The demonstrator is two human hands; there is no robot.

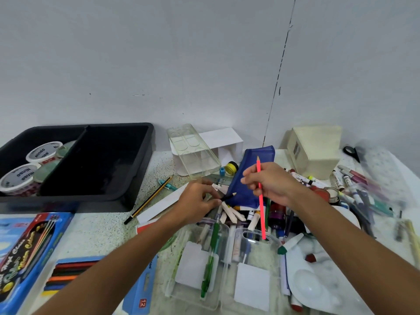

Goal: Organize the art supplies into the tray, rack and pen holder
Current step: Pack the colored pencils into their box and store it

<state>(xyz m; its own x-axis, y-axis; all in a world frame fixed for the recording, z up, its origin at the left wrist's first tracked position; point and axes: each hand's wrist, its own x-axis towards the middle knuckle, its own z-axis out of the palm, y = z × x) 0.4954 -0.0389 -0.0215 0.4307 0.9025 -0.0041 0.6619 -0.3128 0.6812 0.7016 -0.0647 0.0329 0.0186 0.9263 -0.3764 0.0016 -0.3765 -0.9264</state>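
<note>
The markers (354, 189) to the right of the right hand (271, 185) are blurred and hard to tell apart. That hand pinches a pink pencil (261, 201), which stands nearly upright, point up, its lower end over the clear pen holder (256, 239) below the grip. The left hand (197, 201) pinches a black pencil (228, 197), which points right toward the blue pouch (250, 178).
</note>
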